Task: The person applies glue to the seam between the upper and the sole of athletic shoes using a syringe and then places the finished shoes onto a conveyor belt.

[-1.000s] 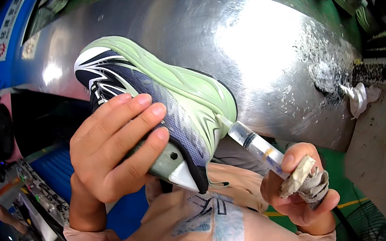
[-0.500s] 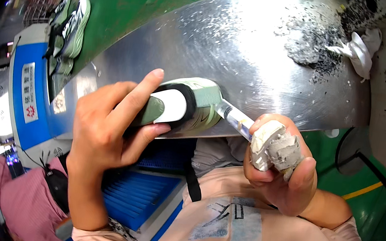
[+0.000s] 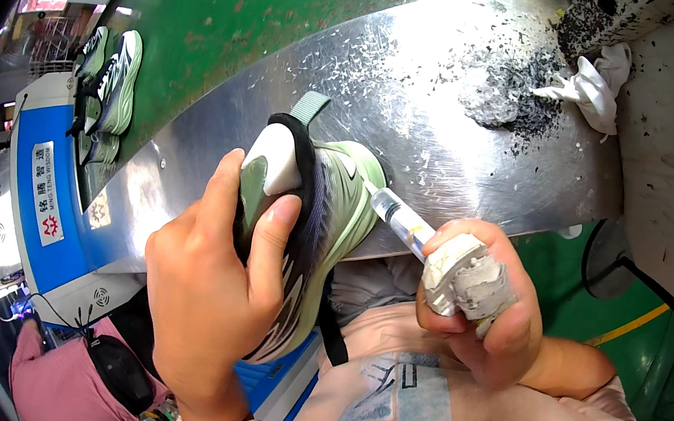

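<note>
A light green, black and white running shoe [image 3: 334,201] is tilted over the metal table's near edge, its heel with the green pull tab toward the far side. My left hand [image 3: 211,279] grips it at the collar, thumb and fingers closed around the opening. In my right hand [image 3: 520,327] is a clear syringe [image 3: 401,221], its rear end bulky with white and grey wrapping. The syringe's tip points at the pale green sole edge near the heel; whether it touches cannot be told. The far part of the shoe's toe is hidden by my left hand.
The shiny metal table [image 3: 357,67] carries black crumbs and a grey-black residue heap [image 3: 490,103]. A crumpled white cloth [image 3: 591,91] lies beside it. More shoes [image 3: 120,81] stand at left by a blue-and-white machine [image 3: 58,171]. A person in pink [image 3: 77,376] is at lower left.
My left hand has turned the shoe so that its side and sole edge now show, toe toward me. The syringe has shifted slightly left and down, with its tip still near the heel.
</note>
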Demonstrator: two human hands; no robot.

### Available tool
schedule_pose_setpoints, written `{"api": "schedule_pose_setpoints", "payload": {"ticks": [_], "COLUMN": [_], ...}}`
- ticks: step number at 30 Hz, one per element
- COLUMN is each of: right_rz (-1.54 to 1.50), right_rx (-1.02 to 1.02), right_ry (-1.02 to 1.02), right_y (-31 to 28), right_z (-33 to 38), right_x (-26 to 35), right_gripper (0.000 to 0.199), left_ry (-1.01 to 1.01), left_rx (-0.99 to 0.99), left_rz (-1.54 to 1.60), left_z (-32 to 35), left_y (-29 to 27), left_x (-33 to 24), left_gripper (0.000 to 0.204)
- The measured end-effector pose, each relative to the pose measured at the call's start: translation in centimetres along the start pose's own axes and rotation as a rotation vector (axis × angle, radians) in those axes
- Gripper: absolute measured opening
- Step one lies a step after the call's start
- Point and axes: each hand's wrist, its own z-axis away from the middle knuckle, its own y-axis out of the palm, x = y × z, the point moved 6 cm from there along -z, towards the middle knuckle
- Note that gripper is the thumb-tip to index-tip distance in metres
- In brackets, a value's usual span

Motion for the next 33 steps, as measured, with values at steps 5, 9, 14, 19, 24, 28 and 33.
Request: {"api": "schedule_pose_setpoints", "payload": {"ticks": [5, 9, 14, 19, 24, 28, 33], "right_rz": [-0.02, 0.05, 0.138, 0.216, -0.389, -0.393, 0.008], "right_rx": [0.015, 0.055, 0.044, -0.059, -0.163, 0.001, 0.191], "right_ry": [-0.068, -0.116, -0.176, -0.189, 0.087, 0.315, 0.633], "right_y": [1.4, 2.1, 3.8, 3.1, -0.9, 0.7, 9.3], "right_z": [0.8, 1.6, 2.7, 2.5, -2.2, -8.1, -13.6], "right_x": [-0.3, -0.8, -1.8, -2.1, -1.6, -2.7, -5.0], "right_gripper": [0.075, 0.073, 0.07, 0.067, 0.058, 0.056, 0.059], "left_ry": [-0.133, -0.121, -0.152, -0.061, 0.421, 0.529, 0.554], "left_rx": [0.04, 0.007, -0.002, -0.168, -0.333, -0.076, -0.442], "left_rz": [-0.088, -0.132, -0.091, -0.018, 0.156, 0.269, 0.132], "left_z": [0.1, -0.1, -0.1, 1.0, 3.9, 4.8, 10.4], "left_y": [-0.4, -0.4, -0.3, -0.1, -0.4, -1.9, -2.1], "left_x": [-1.1, -1.4, -0.5, 1.3, 0.7, 5.5, 10.8], "left_gripper": [0.03, 0.03, 0.035, 0.033, 0.041, 0.045, 0.019]}}
